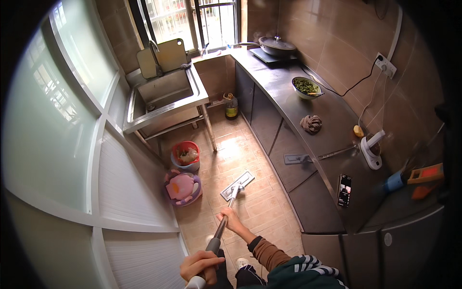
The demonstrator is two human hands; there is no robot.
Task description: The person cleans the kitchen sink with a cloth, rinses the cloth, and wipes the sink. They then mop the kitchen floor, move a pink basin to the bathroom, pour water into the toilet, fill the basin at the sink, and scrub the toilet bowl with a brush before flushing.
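A flat mop's long pole (219,230) slants up from the bottom edge, and both of my hands grip it. My left hand (200,266) is wrapped around its upper end, by the grey sleeve. Lower down the shaft, my right hand (230,219) is closed around the metal part, with the brown-sleeved arm reaching in from the right. The rectangular mop head (237,185) lies on the tiled floor (260,206), between the cabinet fronts and a pink and purple plastic child's seat or potty (183,188).
A red basket (185,148) holding a plastic bag stands beside the steel sink (162,92). An oil bottle (231,106) is on the floor. Along the counter (285,94) are a lidded pan (277,46), bowl of greens (306,87), cloth (311,124) and phone (344,190). Frosted panels (54,119) border the left.
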